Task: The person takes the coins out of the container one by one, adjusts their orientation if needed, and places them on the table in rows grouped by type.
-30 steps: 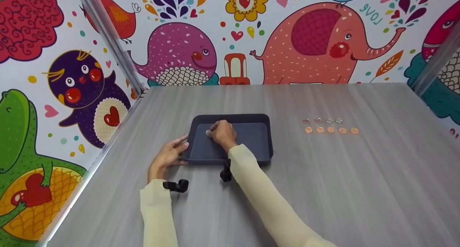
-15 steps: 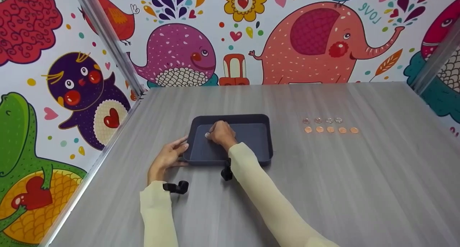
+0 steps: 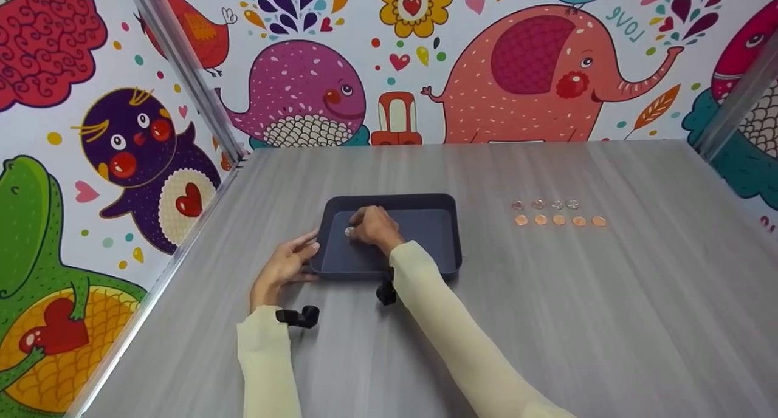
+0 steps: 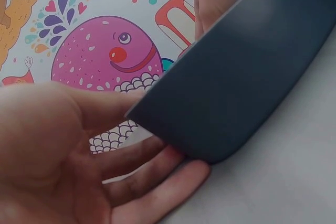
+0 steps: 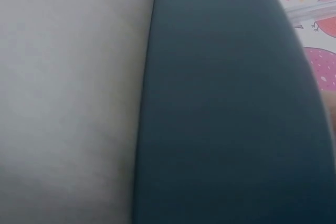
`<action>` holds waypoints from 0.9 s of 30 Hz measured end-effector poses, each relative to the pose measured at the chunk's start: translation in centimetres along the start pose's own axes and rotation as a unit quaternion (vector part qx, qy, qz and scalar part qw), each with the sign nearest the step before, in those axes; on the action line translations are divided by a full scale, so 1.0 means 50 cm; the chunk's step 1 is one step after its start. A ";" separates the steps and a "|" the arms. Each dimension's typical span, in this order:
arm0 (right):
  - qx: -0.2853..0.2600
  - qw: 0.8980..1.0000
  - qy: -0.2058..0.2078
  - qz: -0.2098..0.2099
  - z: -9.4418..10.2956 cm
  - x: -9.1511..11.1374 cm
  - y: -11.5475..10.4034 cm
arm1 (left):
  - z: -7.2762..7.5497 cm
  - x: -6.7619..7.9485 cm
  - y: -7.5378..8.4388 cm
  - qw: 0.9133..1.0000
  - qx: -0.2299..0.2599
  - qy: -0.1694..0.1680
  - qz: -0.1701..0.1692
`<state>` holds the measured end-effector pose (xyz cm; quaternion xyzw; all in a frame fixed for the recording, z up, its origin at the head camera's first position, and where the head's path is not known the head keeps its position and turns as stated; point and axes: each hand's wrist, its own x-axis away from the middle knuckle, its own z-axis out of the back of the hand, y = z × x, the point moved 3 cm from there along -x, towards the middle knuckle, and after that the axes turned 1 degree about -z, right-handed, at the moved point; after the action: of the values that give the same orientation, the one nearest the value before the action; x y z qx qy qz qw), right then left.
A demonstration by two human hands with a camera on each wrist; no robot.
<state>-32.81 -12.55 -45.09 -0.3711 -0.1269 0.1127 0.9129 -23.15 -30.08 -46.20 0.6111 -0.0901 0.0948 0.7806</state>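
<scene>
My left hand [image 3: 284,266] holds the left side of a dark blue-grey rectangular tray [image 3: 453,236]. In the left wrist view its thumb [image 4: 113,106] reaches to the rim, and the other fingers [image 4: 157,182] lie against the outer wall and lower corner. Inside the tray, my right hand [image 3: 375,228] is bent down over the left half of the floor. It pinches a small silver coin [image 3: 349,231], which shows at its fingertips. The right wrist view has only the tray's outer wall [image 5: 226,103] and the tabletop; the right fingers are largely hidden there.
To the right of the tray, several silver coins [image 3: 557,205] lie in a back row, with a row of several copper coins [image 3: 559,220] in front. The grey table [image 3: 577,321] meets decorated walls [image 3: 304,90] at the back and left.
The right hand has shifted very slightly, and the coin at its fingertips sits a little lower and further left. The left hand and tray stay put.
</scene>
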 end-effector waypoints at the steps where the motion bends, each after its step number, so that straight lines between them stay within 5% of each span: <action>1: -0.003 1.000 -0.001 0.001 -0.001 0.000 0.001 | 0.000 0.001 0.000 1.000 -0.002 0.001 0.000; 9: 0.006 1.000 0.020 -0.006 -0.005 0.002 0.000 | -0.001 -0.001 -0.003 1.000 0.008 -0.001 -0.001; 17: 0.047 0.999 -0.006 -0.011 0.001 0.002 -0.009 | -0.001 -0.004 0.001 1.000 0.008 -0.004 -0.003; 27: 0.046 0.998 -0.007 0.029 0.001 0.007 -0.009 | 0.002 -0.002 -0.003 1.000 0.003 -0.003 0.003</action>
<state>-32.45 -12.73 -44.69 -0.3310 -0.1170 0.1476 0.9246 -23.22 -30.21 -46.34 0.6132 -0.0939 0.0958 0.7785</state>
